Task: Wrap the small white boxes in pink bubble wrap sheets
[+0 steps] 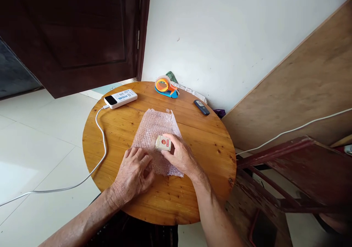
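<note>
A sheet of clear bubble wrap (156, 124) lies on the round wooden table (110, 140) in front of me. My right hand (183, 155) grips a small cream-coloured box (163, 143) with a red emblem on top, thumb on the near side and fingers on the far side. The box is over the middle of the wrap; whether it touches the sheet I cannot tell. At the wrap's near left edge is my left hand (134, 171), its fingers curled down onto the sheet and closed at its edge. Their tips are partly hidden.
A tape dispenser (166, 87) stands at the table's back. To its left lies a white power bank (121, 99) with a white cable (103, 137) running off the left edge. A dark remote-like device (201, 107) lies back right. A reddish wooden chair (299, 166) is on the right.
</note>
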`<state>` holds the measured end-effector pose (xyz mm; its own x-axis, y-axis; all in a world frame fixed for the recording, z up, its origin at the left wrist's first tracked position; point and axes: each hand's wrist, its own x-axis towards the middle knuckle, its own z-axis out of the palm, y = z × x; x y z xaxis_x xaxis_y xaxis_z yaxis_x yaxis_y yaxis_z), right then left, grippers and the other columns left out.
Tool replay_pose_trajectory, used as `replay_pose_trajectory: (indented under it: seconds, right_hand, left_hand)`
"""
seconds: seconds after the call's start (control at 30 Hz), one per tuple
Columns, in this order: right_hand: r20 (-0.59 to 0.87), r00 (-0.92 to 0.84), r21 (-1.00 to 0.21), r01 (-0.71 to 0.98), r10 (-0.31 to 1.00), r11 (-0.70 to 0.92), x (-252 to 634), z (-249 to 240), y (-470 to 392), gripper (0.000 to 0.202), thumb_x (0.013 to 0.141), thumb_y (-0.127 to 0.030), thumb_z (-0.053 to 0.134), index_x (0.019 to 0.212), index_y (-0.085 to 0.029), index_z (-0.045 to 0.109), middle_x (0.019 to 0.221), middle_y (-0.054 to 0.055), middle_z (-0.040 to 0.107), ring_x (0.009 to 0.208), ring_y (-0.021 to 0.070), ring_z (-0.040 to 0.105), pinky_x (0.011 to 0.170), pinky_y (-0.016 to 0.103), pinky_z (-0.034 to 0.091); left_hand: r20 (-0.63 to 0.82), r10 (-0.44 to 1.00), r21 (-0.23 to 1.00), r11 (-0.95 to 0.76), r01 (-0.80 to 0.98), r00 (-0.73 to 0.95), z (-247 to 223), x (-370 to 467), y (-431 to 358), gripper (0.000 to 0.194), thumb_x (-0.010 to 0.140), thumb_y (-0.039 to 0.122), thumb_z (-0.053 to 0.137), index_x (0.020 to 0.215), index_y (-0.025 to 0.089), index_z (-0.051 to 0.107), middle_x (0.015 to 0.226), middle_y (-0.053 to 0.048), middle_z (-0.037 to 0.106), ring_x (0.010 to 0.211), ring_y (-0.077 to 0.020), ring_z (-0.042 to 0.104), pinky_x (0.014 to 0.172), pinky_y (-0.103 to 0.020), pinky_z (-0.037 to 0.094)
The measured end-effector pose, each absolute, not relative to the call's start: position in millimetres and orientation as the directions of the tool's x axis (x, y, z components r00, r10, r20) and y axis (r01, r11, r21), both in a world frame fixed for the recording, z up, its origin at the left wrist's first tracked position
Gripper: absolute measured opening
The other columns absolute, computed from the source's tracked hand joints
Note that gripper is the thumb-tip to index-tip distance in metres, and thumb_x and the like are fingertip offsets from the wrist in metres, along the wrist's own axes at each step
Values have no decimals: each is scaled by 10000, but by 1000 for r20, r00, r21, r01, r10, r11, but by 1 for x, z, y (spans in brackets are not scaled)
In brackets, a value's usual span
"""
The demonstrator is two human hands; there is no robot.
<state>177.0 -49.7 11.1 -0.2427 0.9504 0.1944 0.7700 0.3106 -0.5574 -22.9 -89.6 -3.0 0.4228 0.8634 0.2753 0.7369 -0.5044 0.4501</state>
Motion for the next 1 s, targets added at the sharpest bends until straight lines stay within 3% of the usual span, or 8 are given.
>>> replay_pose_trajectory:
  seconds: [0.13, 0.33, 0.53, 0.63, 0.7, 0.8, 0.87, 1.0]
  right_hand:
    - [212, -231, -564, 765, 950, 312, 177, 9, -50, 472, 775, -118, 642, 1226, -237, 570, 1169, 65, 683, 1048, 236, 631, 931, 375, 484]
    - [224, -216, -545, 780, 950, 306, 177, 9, -50, 487, 768, -118, 647, 1237, -230, 572, 1170, 84, 682, 1043, 255, 636, 923, 400, 493]
    - [209, -205, -565, 772, 956, 289, 175, 8, -51, 497, 772, -105, 648, 1247, -239, 581, 1178, 81, 688, 1076, 260, 635, 945, 417, 497]
    - [171, -204, -639, 722, 964, 266, 178, 13, -52, 560, 784, -142, 673, 1319, -254, 549, 1252, 86, 670, 1150, 274, 620, 999, 449, 479]
    - [142, -191, -751, 618, 971, 232, 186, 18, -52, 579, 836, -260, 675, 1386, -264, 494, 1372, 106, 604, 1235, 286, 587, 1034, 472, 466]
    - [55, -212, -920, 369, 976, 132, 201, 26, -51, 549, 896, -545, 591, 1359, -260, 513, 1440, 123, 549, 1318, 302, 538, 1055, 485, 463]
    - [11, -257, -967, 242, 966, 76, 208, 29, -51, 624, 834, -655, 619, 1303, -249, 547, 1388, 128, 589, 1318, 315, 541, 1044, 481, 474]
    - [24, -264, -957, 273, 964, 99, 205, 29, -53, 625, 704, -460, 818, 1242, -261, 570, 1256, 98, 660, 1145, 278, 651, 929, 422, 539]
  left_hand:
    - [216, 849, 420, -527, 738, 483, 1, -28, -88, 314, 743, 138, 602, 1050, 180, 652, 1073, -99, 662, 1028, -286, 553, 923, -453, 443]
    - [139, 780, 272, -622, 734, 610, 5, -31, -76, 154, 818, 95, 539, 806, 197, 654, 993, -81, 679, 958, -278, 588, 847, -439, 479]
    - [295, 744, 313, -668, 675, 600, -3, -31, -74, 161, 793, 54, 536, 736, 181, 617, 1004, -88, 701, 946, -265, 623, 838, -417, 501]
    - [423, 733, 387, -678, 626, 533, -1, -31, -72, 162, 795, 48, 514, 781, 180, 608, 1074, -92, 715, 955, -247, 652, 846, -405, 509]
    - [462, 745, 424, -662, 618, 481, 6, -30, -65, 152, 795, 57, 514, 789, 181, 601, 1068, -94, 727, 941, -241, 673, 847, -402, 514]
    - [431, 797, 453, -597, 662, 423, 23, -22, -49, 122, 790, 83, 531, 756, 181, 595, 1025, -101, 742, 917, -256, 694, 831, -405, 516]
    - [369, 841, 453, -535, 713, 396, 32, -13, -36, 110, 784, 99, 541, 740, 179, 603, 997, -111, 745, 913, -274, 699, 824, -409, 515]
    - [277, 894, 450, -445, 774, 352, 35, 3, -16, 105, 769, 114, 543, 751, 185, 619, 886, -91, 743, 868, -278, 695, 843, -412, 495]
